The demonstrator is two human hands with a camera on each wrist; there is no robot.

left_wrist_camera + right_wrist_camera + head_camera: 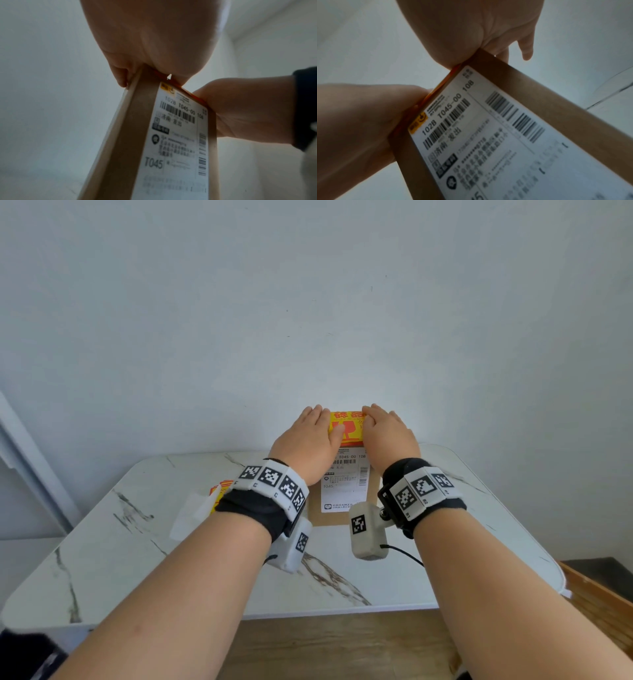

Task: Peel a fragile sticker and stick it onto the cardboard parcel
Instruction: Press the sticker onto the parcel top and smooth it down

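The brown cardboard parcel (342, 519) lies on the marble table with a white shipping label (344, 484) on top. A yellow and red fragile sticker (347, 426) sits on the parcel's far end, just beyond the label. My left hand (308, 436) lies flat on the sticker's left side and my right hand (388, 433) on its right side, fingers straight. In the left wrist view the left hand (154, 40) presses down on the parcel (133, 121), with the sticker's orange edge (193, 94) under it. The right wrist view shows the right hand (479, 27) on the parcel's (556, 101) far end.
Left of my left wrist lie a yellow and red sticker sheet (219, 491) and a white backing paper (190, 517). The marble table (137, 559) stands against a plain wall just behind the parcel. A wooden piece (599, 594) is at the lower right.
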